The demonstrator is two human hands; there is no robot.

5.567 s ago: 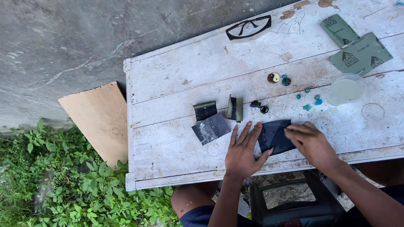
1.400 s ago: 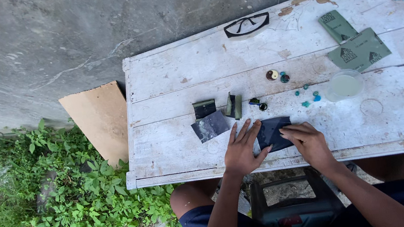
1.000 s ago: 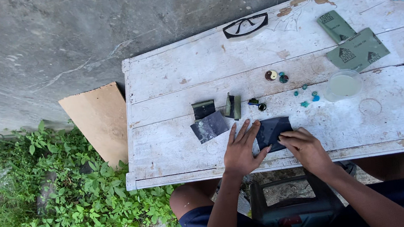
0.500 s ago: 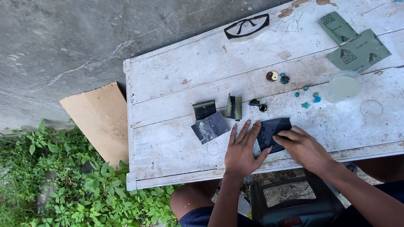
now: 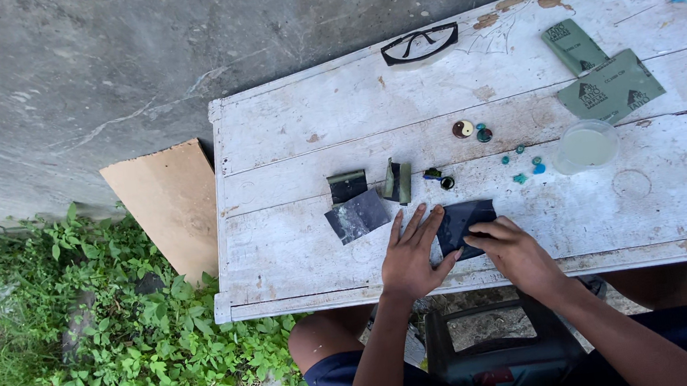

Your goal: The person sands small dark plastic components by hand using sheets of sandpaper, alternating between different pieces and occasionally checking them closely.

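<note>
A: What are the person's hands doing at the near edge of the worn white-painted wooden table [image 5: 298, 249]?

B: Both are resting on a dark, almost black sheet of abrasive paper [image 5: 459, 225] lying flat on the planks just in front of the person. The left hand [image 5: 412, 255] is lying palm down with its fingers spread and straight, its thumb pressing the sheet's left edge, which looks like a way of pinning the paper so it cannot slide.

A: And the right hand [image 5: 513, 250]?

B: It is covering the sheet's lower right part, fingers bunched together and curled downward onto the paper. Whether something small is being pinched under the fingertips cannot be told; the hand is hiding it.

A: Why is so much else sitting just beyond the sheet?

B: It seems to be laid out within arm's reach. A grey square piece of abrasive paper [image 5: 357, 215] is lying just left of the hand, with a dark folded piece [image 5: 348, 186] touching it above and a narrow olive folded strip [image 5: 398, 181] standing beside that. Small turquoise stones [image 5: 525, 168] are scattered near a round translucent plastic tub of cloudy liquid [image 5: 585, 145], presumably kept close for wetting.

A: Anything farther off?

B: Two green sheets with printed backs [image 5: 611, 88] are lying well apart at the far right, and black-framed safety glasses [image 5: 420, 43] are sitting at the far edge by the concrete wall.
</note>
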